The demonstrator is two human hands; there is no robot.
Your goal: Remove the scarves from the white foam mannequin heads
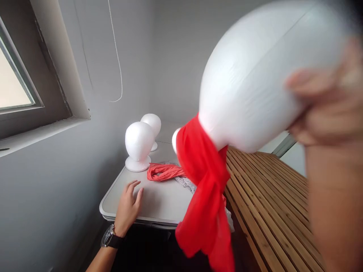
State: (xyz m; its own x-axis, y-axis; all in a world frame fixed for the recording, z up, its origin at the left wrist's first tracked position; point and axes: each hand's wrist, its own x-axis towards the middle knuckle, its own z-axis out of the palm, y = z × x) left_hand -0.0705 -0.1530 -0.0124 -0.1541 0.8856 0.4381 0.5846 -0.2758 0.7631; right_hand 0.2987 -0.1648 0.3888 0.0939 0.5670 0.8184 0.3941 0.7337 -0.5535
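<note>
At right, the scarfed head (pixel 249 83) was grasped by the right hand (pixel 331 102), steadiness being advised; the left hand (pixel 128 207) was empty.

1. White mannequin head (pixel 255 71): smooth, faintly seamed; tilted, crown toward upper right, base toward lower left; held aloft in the right grip (pixel 331 102);
2. Red scarf (pixel 204 158): wrapped around the head's neck; loose folds hanging down

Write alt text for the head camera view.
The right hand holds a white mannequin head, a red scarf wrapped around its neck. The open left hand is by a table bearing two more mannequin heads and a coral scarf.
</note>
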